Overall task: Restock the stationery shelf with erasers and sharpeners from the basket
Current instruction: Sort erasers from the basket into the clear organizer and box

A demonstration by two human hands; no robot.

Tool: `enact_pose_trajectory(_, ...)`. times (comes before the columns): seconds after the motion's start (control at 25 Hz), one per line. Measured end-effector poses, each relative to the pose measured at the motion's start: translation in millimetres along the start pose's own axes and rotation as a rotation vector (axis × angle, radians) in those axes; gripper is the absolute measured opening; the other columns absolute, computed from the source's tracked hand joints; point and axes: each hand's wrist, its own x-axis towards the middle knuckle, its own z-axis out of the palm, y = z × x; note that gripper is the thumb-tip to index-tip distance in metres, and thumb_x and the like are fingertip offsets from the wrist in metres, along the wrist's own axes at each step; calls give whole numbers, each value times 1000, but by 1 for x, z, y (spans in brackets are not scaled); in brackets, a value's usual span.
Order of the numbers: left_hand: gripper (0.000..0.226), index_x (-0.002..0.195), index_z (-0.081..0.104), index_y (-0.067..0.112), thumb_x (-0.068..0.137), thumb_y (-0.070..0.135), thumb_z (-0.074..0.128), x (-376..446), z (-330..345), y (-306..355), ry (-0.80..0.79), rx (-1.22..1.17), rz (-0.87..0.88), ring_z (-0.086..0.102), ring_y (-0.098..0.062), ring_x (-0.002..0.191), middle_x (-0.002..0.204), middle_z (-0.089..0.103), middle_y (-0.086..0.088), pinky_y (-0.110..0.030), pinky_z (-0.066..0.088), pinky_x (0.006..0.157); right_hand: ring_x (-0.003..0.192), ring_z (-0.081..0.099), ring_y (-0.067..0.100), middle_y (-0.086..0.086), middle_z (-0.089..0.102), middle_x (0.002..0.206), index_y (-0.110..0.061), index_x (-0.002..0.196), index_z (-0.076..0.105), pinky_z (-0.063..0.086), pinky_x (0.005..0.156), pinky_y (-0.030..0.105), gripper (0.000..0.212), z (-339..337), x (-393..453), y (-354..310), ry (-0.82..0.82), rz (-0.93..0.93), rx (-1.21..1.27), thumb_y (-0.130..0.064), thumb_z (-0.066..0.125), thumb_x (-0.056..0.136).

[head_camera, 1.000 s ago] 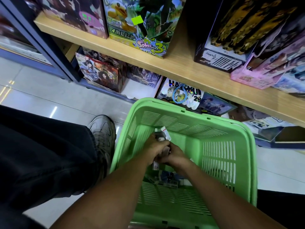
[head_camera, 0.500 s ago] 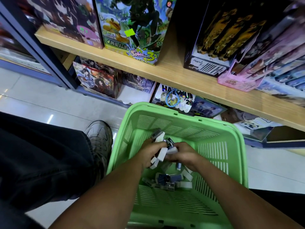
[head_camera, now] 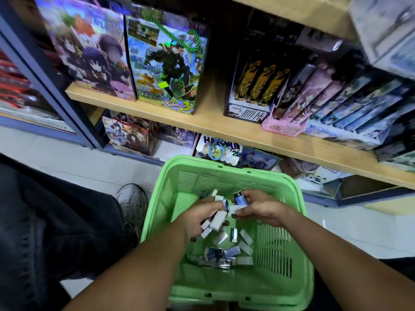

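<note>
Clutching a fistful of white erasers (head_camera: 216,219) in my left hand (head_camera: 198,217), I pinch a blue one (head_camera: 240,199) with my right hand (head_camera: 261,209) above the green basket (head_camera: 298,221), more loose below.

— Where is the basket (head_camera: 298,221)?
— On the floor before the shelf (head_camera: 224,129), with a shoe (head_camera: 132,203) to its left.
— And inside it?
— Loose erasers (head_camera: 226,250) on the bottom; both hands above them, left hand (head_camera: 199,218) beside right hand (head_camera: 258,209), each holding some.
</note>
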Motion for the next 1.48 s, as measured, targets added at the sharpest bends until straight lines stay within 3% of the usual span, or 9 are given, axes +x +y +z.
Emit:
enact_pose_trajectory(0.12, 4, 90, 65, 10, 88, 8, 67, -13, 9, 12, -28, -92, 44, 63, -22, 53, 67, 67, -10, -26, 51, 48, 103, 68, 41, 29, 67, 114, 12, 115, 56, 59, 87, 45, 43, -4, -19, -8, -29, -38, 37, 13, 74, 76)
enact_pose_trajectory(0.36, 38, 111, 60, 12, 80, 7, 80, -39, 23, 37, -44, -144, 112, 71, -27, 68, 92, 74, -15, -34, 58, 51, 95, 72, 33, 19, 73, 105, 4, 116, 60, 58, 88, 40, 45, 2, -38, -17, -5, -170, 94, 6, 80, 75)
enact_pose_trajectory(0.48, 61, 120, 54, 19, 71, 3, 86, -52, 24, 56, -65, -46, 121, 73, -27, 79, 112, 69, -18, -37, 61, 60, 78, 68, 23, 11, 73, 87, -5, 100, 64, 53, 68, 32, 36, -7, -60, -30, 2, -225, -7, 0, 84, 71)
enact_pose_trajectory(0.6, 56, 118, 60, 2, 69, 10, 87, -66, 32, 74, -156, 48, 162, 71, -24, 72, 103, 71, -22, -27, 56, 54, 71, 67, 17, 8, 71, 84, -5, 100, 62, 50, 59, 25, 35, -15, -79, -50, 12, -301, 50, 2, 82, 73)
enact_pose_trajectory(0.76, 28, 106, 64, 4, 82, 5, 76, -96, 44, 102, -123, 34, 220, 67, -22, 61, 82, 72, -19, -20, 51, 46, 93, 71, 25, 19, 69, 107, 4, 112, 57, 61, 79, 32, 31, -22, -96, -75, 46, -341, 405, 13, 66, 83)
enact_pose_trajectory(0.92, 39, 102, 69, 7, 71, 22, 87, -126, 53, 128, -140, 97, 275, 64, -28, 73, 95, 71, -23, -22, 51, 46, 89, 73, 27, 20, 67, 103, 6, 112, 55, 61, 80, 32, 34, -19, -119, -94, 56, -398, 307, 17, 66, 82)
enact_pose_trajectory(1.04, 24, 104, 70, 3, 83, 9, 78, -145, 61, 139, -112, 125, 295, 68, -23, 66, 88, 72, -18, -23, 51, 46, 92, 73, 33, 21, 70, 98, 5, 106, 57, 61, 78, 33, 33, -11, -132, -107, 83, -450, 266, 15, 71, 78)
enact_pose_trajectory(1.16, 29, 110, 68, -5, 81, -6, 73, -158, 62, 150, -86, 115, 299, 69, -22, 62, 86, 73, -17, -26, 55, 54, 82, 73, 26, 17, 72, 94, 3, 105, 59, 61, 72, 30, 33, -4, -147, -119, 134, -464, 188, 7, 76, 78)
enact_pose_trajectory(1.48, 55, 116, 63, 6, 67, -6, 82, -182, 69, 167, 52, 294, 419, 59, -22, 60, 86, 72, -15, -24, 43, 42, 95, 69, 28, 25, 67, 107, 6, 110, 63, 58, 89, 35, 20, -1, -186, -129, 60, -432, 172, 11, 52, 94)
